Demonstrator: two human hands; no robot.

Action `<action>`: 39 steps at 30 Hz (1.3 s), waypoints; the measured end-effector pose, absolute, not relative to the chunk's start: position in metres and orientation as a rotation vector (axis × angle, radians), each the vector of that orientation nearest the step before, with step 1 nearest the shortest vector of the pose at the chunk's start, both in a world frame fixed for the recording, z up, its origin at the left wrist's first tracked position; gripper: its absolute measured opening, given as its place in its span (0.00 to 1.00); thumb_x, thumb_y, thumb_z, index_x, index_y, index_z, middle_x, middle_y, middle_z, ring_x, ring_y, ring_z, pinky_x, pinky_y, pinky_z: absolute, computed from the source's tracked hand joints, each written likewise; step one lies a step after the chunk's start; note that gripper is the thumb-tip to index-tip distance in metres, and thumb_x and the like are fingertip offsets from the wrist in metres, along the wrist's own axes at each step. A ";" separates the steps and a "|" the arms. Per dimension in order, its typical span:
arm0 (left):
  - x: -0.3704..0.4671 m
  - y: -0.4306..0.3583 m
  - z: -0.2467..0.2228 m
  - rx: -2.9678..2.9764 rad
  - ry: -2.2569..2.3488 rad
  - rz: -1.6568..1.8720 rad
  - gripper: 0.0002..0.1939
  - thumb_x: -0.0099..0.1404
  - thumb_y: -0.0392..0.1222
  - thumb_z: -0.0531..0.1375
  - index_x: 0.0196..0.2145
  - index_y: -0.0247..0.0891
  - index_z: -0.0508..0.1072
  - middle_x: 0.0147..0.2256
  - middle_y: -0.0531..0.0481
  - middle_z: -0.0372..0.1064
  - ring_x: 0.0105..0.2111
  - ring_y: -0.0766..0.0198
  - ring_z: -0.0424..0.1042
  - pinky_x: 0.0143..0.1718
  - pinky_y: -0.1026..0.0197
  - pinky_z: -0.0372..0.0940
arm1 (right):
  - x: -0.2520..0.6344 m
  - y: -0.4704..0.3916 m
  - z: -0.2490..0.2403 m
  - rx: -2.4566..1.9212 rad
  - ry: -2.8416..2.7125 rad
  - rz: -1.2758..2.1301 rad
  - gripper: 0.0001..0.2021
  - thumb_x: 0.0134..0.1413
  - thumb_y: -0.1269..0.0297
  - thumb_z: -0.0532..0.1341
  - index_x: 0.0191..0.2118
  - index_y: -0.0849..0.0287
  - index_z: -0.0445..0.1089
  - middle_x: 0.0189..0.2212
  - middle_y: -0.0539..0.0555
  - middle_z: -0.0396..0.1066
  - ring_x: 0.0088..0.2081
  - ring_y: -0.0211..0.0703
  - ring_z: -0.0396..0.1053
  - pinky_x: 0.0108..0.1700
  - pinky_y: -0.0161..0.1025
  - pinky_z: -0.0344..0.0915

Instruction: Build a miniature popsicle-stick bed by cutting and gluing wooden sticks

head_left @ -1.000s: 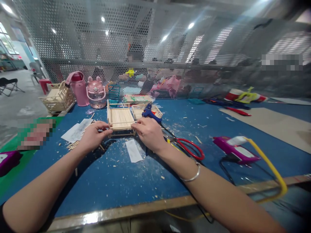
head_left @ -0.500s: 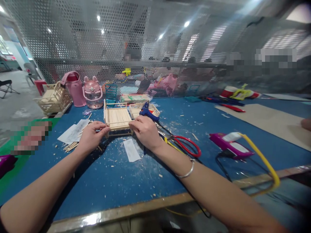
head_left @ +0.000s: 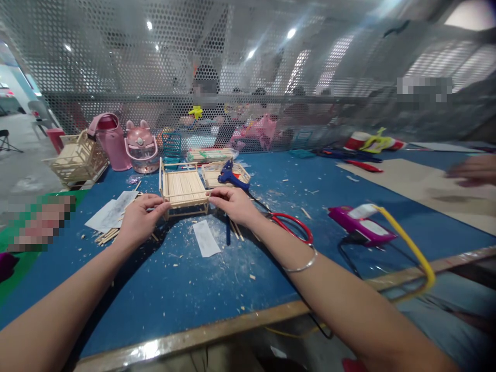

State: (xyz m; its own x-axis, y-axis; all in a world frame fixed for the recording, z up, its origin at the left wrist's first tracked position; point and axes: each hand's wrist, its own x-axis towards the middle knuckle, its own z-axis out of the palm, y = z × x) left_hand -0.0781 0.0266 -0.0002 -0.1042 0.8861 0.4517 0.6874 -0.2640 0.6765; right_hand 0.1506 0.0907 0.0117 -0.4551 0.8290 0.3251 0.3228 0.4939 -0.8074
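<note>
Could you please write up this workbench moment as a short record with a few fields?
Surface: blue table, littered with wood chips
Left hand: fingers pinch the near left corner of the stick frame
Right hand: fingers pinch the frame's near right corner
Behind frame: blue glue gun
Right of hands: red scissors, purple device with yellow cable
In front of frame: white paper slip
Far left: pink bottle, finished stick basket
Another person: a hand at the right edge
</note>
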 end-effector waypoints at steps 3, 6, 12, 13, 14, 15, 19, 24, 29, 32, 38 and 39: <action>-0.077 0.026 0.001 1.948 1.750 1.301 0.11 0.56 0.47 0.57 0.25 0.39 0.74 0.30 0.50 0.70 0.32 0.63 0.67 0.38 0.59 0.61 | 0.149 0.090 0.013 -0.961 -1.990 0.878 0.08 0.48 0.63 0.57 0.27 0.62 0.69 0.24 0.49 0.67 0.28 0.35 0.61 0.34 0.35 0.57; -0.076 0.026 0.002 1.962 1.740 1.291 0.11 0.56 0.47 0.56 0.24 0.38 0.73 0.29 0.50 0.70 0.32 0.63 0.67 0.38 0.59 0.61 | 0.148 0.090 0.012 -0.970 -1.971 0.922 0.08 0.48 0.63 0.57 0.27 0.63 0.68 0.23 0.48 0.65 0.26 0.34 0.59 0.31 0.35 0.56; -0.076 0.026 0.003 1.954 1.735 1.280 0.10 0.56 0.46 0.57 0.25 0.38 0.72 0.31 0.50 0.70 0.33 0.63 0.67 0.38 0.59 0.61 | 0.143 0.090 0.006 -0.959 -1.932 0.901 0.06 0.49 0.65 0.55 0.28 0.62 0.66 0.22 0.48 0.63 0.25 0.34 0.58 0.30 0.34 0.55; -0.076 0.026 0.003 1.964 1.736 1.273 0.10 0.56 0.46 0.57 0.25 0.39 0.72 0.31 0.50 0.70 0.33 0.63 0.67 0.39 0.59 0.61 | 0.143 0.091 0.005 -0.956 -1.933 0.900 0.06 0.49 0.65 0.55 0.28 0.61 0.66 0.22 0.48 0.63 0.25 0.34 0.58 0.29 0.34 0.55; -0.076 0.026 0.003 1.974 1.736 1.266 0.10 0.56 0.46 0.57 0.24 0.39 0.72 0.31 0.50 0.70 0.33 0.63 0.67 0.39 0.59 0.61 | 0.143 0.091 0.005 -0.956 -1.933 0.897 0.06 0.49 0.64 0.55 0.28 0.61 0.66 0.22 0.48 0.62 0.25 0.34 0.58 0.29 0.34 0.55; -0.076 0.026 0.003 1.983 1.736 1.258 0.10 0.56 0.47 0.57 0.24 0.39 0.72 0.31 0.50 0.70 0.33 0.63 0.67 0.40 0.59 0.61 | 0.143 0.091 0.005 -0.957 -1.935 0.893 0.07 0.49 0.64 0.55 0.28 0.61 0.66 0.22 0.48 0.62 0.25 0.34 0.58 0.29 0.34 0.55; -0.076 0.025 0.003 2.002 1.737 1.254 0.10 0.56 0.47 0.57 0.25 0.39 0.73 0.32 0.50 0.70 0.34 0.63 0.67 0.40 0.59 0.61 | 0.143 0.092 0.005 -0.958 -1.949 0.877 0.07 0.49 0.64 0.54 0.29 0.62 0.66 0.22 0.48 0.62 0.25 0.34 0.57 0.29 0.34 0.55; -0.075 0.026 0.002 1.984 1.743 1.276 0.10 0.56 0.47 0.57 0.25 0.39 0.72 0.31 0.50 0.70 0.33 0.63 0.67 0.38 0.60 0.61 | 0.143 0.092 0.005 -0.948 -1.947 0.885 0.07 0.49 0.64 0.55 0.29 0.62 0.65 0.22 0.48 0.62 0.25 0.34 0.58 0.29 0.34 0.55; -0.075 0.025 0.002 1.999 1.759 1.280 0.10 0.57 0.46 0.56 0.25 0.39 0.72 0.30 0.50 0.70 0.32 0.63 0.67 0.37 0.60 0.61 | 0.141 0.091 0.004 -0.965 -1.918 0.919 0.06 0.48 0.64 0.55 0.28 0.61 0.65 0.21 0.46 0.60 0.23 0.33 0.56 0.27 0.34 0.54; -0.074 0.022 0.008 1.958 1.792 1.290 0.10 0.56 0.46 0.56 0.24 0.40 0.72 0.31 0.50 0.70 0.32 0.63 0.67 0.36 0.60 0.61 | 0.139 0.086 0.009 -0.959 -1.875 0.976 0.06 0.49 0.64 0.55 0.27 0.61 0.64 0.19 0.45 0.58 0.22 0.32 0.54 0.26 0.33 0.53; -0.075 0.015 0.024 1.848 1.814 1.306 0.11 0.55 0.49 0.57 0.25 0.40 0.73 0.30 0.51 0.72 0.33 0.61 0.68 0.36 0.60 0.62 | 0.136 0.077 0.018 -0.933 -1.739 1.061 0.06 0.50 0.63 0.56 0.29 0.61 0.66 0.18 0.46 0.59 0.21 0.31 0.54 0.24 0.34 0.52; -0.075 0.014 0.025 1.845 1.806 1.306 0.11 0.55 0.49 0.57 0.25 0.40 0.73 0.30 0.51 0.72 0.33 0.61 0.68 0.35 0.60 0.62 | 0.136 0.077 0.018 -0.931 -1.726 1.070 0.06 0.50 0.63 0.56 0.29 0.60 0.66 0.18 0.46 0.59 0.21 0.31 0.54 0.24 0.34 0.52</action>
